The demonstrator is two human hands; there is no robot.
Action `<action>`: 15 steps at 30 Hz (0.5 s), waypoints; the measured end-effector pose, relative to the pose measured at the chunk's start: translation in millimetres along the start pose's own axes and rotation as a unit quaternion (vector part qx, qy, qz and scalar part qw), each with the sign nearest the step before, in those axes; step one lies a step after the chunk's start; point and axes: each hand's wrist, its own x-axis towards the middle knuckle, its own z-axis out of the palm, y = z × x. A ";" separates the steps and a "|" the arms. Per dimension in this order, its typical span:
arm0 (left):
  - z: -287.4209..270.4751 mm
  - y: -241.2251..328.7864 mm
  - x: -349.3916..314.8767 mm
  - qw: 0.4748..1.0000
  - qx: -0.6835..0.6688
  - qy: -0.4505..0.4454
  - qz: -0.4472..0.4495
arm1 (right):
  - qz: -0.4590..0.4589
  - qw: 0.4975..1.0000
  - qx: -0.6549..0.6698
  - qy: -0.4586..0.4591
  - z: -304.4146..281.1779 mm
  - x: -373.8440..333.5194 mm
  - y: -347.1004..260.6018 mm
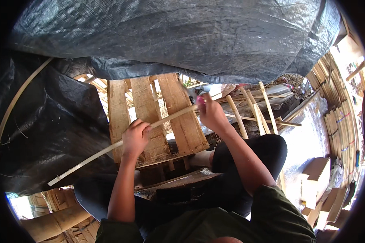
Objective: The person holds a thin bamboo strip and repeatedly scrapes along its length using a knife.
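A long pale bamboo strip [94, 156] runs slantwise from the lower left up to my right hand, across a bench of wooden slats [143, 107]. My left hand [135, 137] is closed around the strip near its middle, over the left slats. Farther up the strip, my right hand [212, 114] is closed on what looks like a knife [200, 100] with a pink handle. Its grey blade is smeared by motion and points up and left, against or close to the strip. My fingers hide part of the handle.
A black plastic sheet [182, 36] hangs across the far side, with another dark sheet [48, 121] at left. Several bamboo pieces [236, 115] stand right of the bench. Bundled strips [340, 125] and cardboard boxes [315, 178] are at far right, a thick bamboo pole [54, 222] lower left.
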 end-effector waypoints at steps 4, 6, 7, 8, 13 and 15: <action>2.5 9.7 6.5 0.999 0.007 0.007 0.032 | 0.059 0.993 -0.052 0.090 -12.8 1.3 17.3; 8.6 7.8 6.4 1.000 0.002 0.014 0.021 | 0.064 0.989 -0.068 0.116 -20.7 3.0 32.6; 10.7 5.9 5.3 1.000 0.007 0.005 0.026 | 0.098 0.988 -0.064 0.104 -27.4 4.5 30.4; 9.9 6.3 4.8 1.000 -0.002 0.012 0.014 | 0.141 0.981 -0.066 0.112 -30.4 8.4 27.4; 10.7 4.4 5.3 0.999 -0.015 0.034 0.011 | 0.224 0.966 -0.074 0.110 -22.9 9.6 45.1; 9.5 7.8 4.5 0.999 0.033 -0.006 0.016 | 0.245 0.961 -0.085 0.097 -17.2 6.0 54.8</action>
